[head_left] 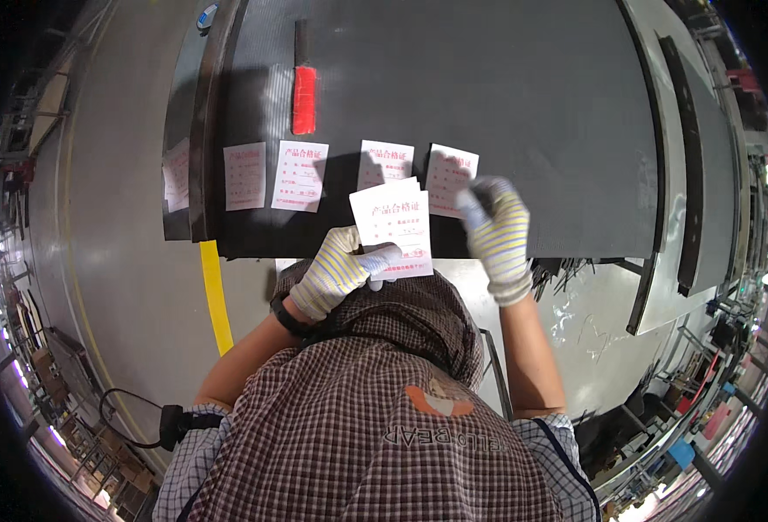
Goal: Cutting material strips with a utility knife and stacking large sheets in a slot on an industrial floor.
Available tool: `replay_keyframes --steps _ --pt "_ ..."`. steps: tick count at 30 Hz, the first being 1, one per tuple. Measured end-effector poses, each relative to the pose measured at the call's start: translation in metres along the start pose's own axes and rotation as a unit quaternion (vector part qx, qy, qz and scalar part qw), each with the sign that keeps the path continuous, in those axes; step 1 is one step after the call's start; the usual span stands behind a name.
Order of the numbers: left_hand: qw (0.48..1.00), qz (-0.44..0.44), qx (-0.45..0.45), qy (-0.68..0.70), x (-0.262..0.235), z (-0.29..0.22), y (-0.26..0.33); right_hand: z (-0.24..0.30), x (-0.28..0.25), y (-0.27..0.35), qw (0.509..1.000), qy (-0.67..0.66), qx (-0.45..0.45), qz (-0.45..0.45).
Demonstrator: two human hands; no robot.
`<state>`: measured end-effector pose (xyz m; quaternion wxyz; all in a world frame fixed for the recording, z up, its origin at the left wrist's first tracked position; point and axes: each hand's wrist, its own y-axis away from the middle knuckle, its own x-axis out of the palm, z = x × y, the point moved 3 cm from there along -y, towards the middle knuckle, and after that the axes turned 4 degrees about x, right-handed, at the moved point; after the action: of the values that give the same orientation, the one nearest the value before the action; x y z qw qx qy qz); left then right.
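Observation:
My left hand (336, 270), in a striped knit glove, is closed on a small stack of white paper slips (392, 228) with red print, its thumb across the lower front. The stack is held just over the table's near edge. To its right, my right hand (499, 235), gloved alike, is raised with bent fingers, blurred by motion; whether anything is in them I cannot make out. Beside that hand a printed slip (452, 170) lies on the black tabletop. Another slip (386, 158) lies behind the stack, partly covered by it.
Farther left in the row lie more slips (299, 177) (244, 177), one slip (176, 177) over by the table's left edge. Behind them is a flat dark tool with a red-wrapped handle (305, 100). The black table (488, 78) ends in raised side edges. Dark thin strips (566, 271) stick out below its near edge.

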<state>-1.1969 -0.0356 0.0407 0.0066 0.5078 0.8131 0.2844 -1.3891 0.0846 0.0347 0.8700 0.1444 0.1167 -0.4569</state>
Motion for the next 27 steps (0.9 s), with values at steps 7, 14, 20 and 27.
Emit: replay_keyframes --steps 7,14,20,27 --pt "0.999 -0.020 -0.019 -0.016 0.056 0.015 -0.014 -0.017 -0.036 0.052 0.990 -0.047 0.063 0.115" --pt "0.994 -0.098 -0.048 -0.023 0.090 0.021 -0.026 -0.032 -0.109 -0.034 0.991 0.127 0.029 0.022" --pt "0.998 -0.056 0.007 0.001 0.116 0.021 -0.043 -0.041 -0.117 -0.029 0.998 0.053 -0.020 -0.018" --pt "0.997 0.011 -0.067 -0.025 0.130 0.015 -0.070 -0.035 -0.135 0.015 0.998 0.045 0.023 0.024"
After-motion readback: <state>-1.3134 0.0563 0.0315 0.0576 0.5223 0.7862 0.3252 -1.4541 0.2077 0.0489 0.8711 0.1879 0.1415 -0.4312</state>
